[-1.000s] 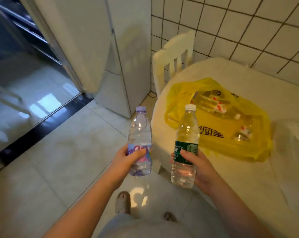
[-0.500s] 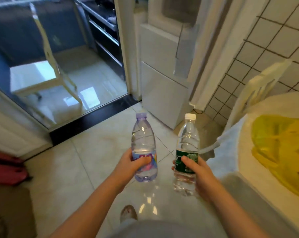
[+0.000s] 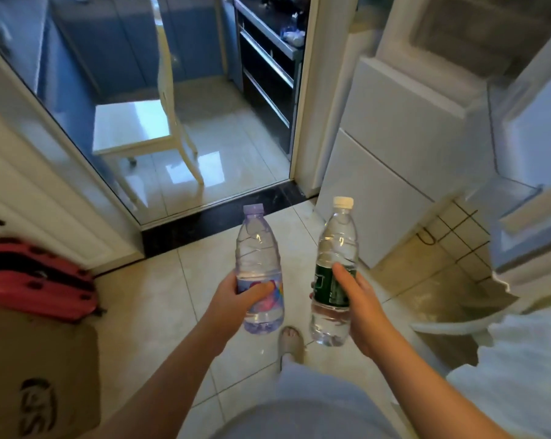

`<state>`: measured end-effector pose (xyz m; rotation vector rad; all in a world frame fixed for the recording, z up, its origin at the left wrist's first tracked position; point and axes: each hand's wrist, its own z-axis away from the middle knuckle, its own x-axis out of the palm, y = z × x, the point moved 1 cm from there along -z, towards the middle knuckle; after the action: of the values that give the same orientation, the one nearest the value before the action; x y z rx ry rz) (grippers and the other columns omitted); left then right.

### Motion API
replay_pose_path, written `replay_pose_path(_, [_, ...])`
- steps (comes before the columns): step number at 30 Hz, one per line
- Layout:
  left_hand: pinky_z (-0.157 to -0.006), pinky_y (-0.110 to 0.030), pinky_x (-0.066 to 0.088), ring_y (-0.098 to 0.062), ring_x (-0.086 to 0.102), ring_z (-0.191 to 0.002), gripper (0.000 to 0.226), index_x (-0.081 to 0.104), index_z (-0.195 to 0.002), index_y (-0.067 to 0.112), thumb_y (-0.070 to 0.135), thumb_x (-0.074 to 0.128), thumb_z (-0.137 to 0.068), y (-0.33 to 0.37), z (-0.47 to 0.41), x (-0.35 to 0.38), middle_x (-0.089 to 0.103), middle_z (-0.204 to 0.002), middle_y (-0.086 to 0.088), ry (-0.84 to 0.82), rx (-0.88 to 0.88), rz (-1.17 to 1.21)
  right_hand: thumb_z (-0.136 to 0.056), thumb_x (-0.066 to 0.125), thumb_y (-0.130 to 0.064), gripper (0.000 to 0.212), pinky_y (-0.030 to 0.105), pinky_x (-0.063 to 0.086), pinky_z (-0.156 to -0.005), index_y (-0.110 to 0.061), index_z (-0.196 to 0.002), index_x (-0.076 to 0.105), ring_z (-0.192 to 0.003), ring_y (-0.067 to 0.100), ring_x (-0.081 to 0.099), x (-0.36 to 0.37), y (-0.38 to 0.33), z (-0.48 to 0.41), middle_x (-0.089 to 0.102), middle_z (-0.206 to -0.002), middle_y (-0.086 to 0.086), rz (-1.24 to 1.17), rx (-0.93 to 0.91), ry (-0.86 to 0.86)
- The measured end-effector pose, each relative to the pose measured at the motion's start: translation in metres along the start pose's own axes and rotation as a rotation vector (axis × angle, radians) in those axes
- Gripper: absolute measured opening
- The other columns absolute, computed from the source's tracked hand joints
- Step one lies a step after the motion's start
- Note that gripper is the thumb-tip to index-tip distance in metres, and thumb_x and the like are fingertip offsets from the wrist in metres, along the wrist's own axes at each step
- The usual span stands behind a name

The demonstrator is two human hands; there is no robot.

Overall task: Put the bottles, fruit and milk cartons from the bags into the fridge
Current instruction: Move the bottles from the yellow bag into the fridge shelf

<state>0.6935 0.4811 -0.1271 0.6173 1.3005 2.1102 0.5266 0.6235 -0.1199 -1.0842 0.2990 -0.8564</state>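
Bottles: purple-cap (image 3: 259,274) in left hand (image 3: 233,299), white-cap (image 3: 334,274) in right hand (image 3: 361,307).

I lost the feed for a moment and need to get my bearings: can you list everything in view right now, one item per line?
purple-capped bottle: 1, clear with a purple cap and a colourful label, held upright in the left hand.
white-capped bottle: 1, clear with a white cap and a green label, held upright in the right hand.
fridge: 1, white, ahead on the right; its upper door looks open.
chair: 1, white, beyond the doorway on the left.
suitcase: 1, red, on the floor at far left.
cardboard box: 1, brown, bottom left.
white cloth: 1, bottom right edge.
left hand: 1, gripping the purple-capped bottle.
right hand: 1, gripping the white-capped bottle.
foot: 1, in a sandal, between the arms.
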Motion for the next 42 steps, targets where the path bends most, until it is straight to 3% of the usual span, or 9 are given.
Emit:
replay_pose_path(2, [-0.074,-0.024,0.058,-0.023,0.071,-0.099,0.064,0.059,-0.124,0.02,0.039,0.087,-0.07,0.011,-0.027,-0.013,0.072,-0.11,-0.005,0.032,0.013,-0.003,-0.073,0.068,-0.055,0.065,0.042,0.058,-0.076,-0.016,-0.125,0.061,-0.099,0.034,0.071,0.018,-0.011,-0.036,0.074,-0.107,0.014,0.021,-0.004,-0.014])
replay_pose_path(8, [-0.073,-0.023,0.058,-0.02,0.072,-0.097,0.055,0.064,-0.116,0.023,0.033,0.08,-0.063,0.06,-0.129,-0.036,0.077,-0.101,0.002,0.128,0.07,-0.019,-0.069,0.068,-0.058,0.068,0.036,0.06,-0.074,-0.025,-0.128,0.06,-0.103,0.028,0.07,0.061,-0.068,-0.148,0.072,-0.113,0.008,0.051,-0.067,-0.072])
replay_pose_path(13, [-0.071,-0.021,0.057,-0.02,0.069,-0.1,0.046,0.06,-0.115,0.028,0.017,0.082,-0.076,0.123,-0.227,-0.023,0.072,-0.108,0.002,0.105,0.127,-0.045,-0.067,0.065,-0.062,0.069,0.044,0.056,-0.092,-0.028,-0.127,0.059,-0.108,0.024,0.068,0.069,-0.134,-0.234,0.071,-0.115,0.004,0.074,-0.144,-0.051])
replay_pose_path(17, [-0.071,-0.023,0.057,-0.017,0.072,-0.095,0.047,0.063,-0.113,0.027,0.02,0.076,-0.068,0.174,-0.296,0.004,0.075,-0.1,0.003,0.023,0.167,-0.058,-0.073,0.062,-0.055,0.049,0.033,0.055,-0.085,-0.033,-0.117,0.061,-0.105,0.018,0.068,0.061,-0.188,-0.285,0.071,-0.113,0.0,0.048,-0.221,-0.025])
replay_pose_path(21, [-0.074,-0.027,0.059,-0.019,0.073,-0.094,0.047,0.064,-0.114,0.022,0.017,0.075,-0.069,0.218,-0.351,0.04,0.076,-0.101,-0.001,-0.087,0.231,-0.076,-0.081,0.068,-0.054,0.054,0.04,0.055,-0.092,-0.027,-0.126,0.06,-0.107,0.021,0.069,0.04,-0.232,-0.323,0.072,-0.115,0.001,0.011,-0.315,0.045])
replay_pose_path(27, [-0.075,-0.027,0.058,-0.02,0.071,-0.095,0.045,0.064,-0.116,0.018,0.012,0.074,-0.073,0.281,-0.415,0.109,0.075,-0.102,-0.003,-0.287,0.37,-0.129,-0.094,0.059,-0.026,0.017,0.016,0.053,-0.068,-0.025,-0.111,0.063,-0.088,0.003,0.071,-0.008,-0.291,-0.356,0.076,-0.093,-0.012,-0.032,-0.485,0.199])
replay_pose_path(32, [-0.087,-0.042,0.058,-0.029,0.069,-0.102,0.051,0.06,-0.123,0.017,0.009,0.075,-0.075,0.331,-0.467,0.176,0.072,-0.109,-0.008,-0.465,0.462,-0.145,-0.085,0.071,-0.04,0.035,0.022,0.055,-0.076,-0.029,-0.117,0.063,-0.099,0.01,0.071,-0.042,-0.347,-0.383,0.075,-0.104,-0.008,-0.064,-0.638,0.372])
replay_pose_path(38, [-0.079,-0.028,0.057,-0.021,0.071,-0.099,0.062,0.059,-0.125,0.009,0.014,0.077,-0.067,0.395,-0.522,0.265,0.074,-0.108,-0.008,-0.634,0.577,-0.096,-0.086,0.069,-0.03,0.03,0.018,0.054,-0.076,-0.028,-0.115,0.062,-0.099,0.005,0.07,-0.092,-0.412,-0.407,0.075,-0.102,-0.013,-0.075,-0.823,0.54])
replay_pose_path(42, [-0.077,-0.025,0.055,-0.014,0.072,-0.096,0.06,0.062,-0.12,0.017,0.021,0.079,-0.063,0.438,-0.556,0.321,0.075,-0.103,0.002,-0.747,0.651,-0.11,-0.082,0.069,-0.033,0.033,0.021,0.054,-0.078,-0.03,-0.115,0.063,-0.1,0.009,0.07,-0.125,-0.46,-0.421,0.075,-0.105,-0.01,-0.055,-0.911,0.636])
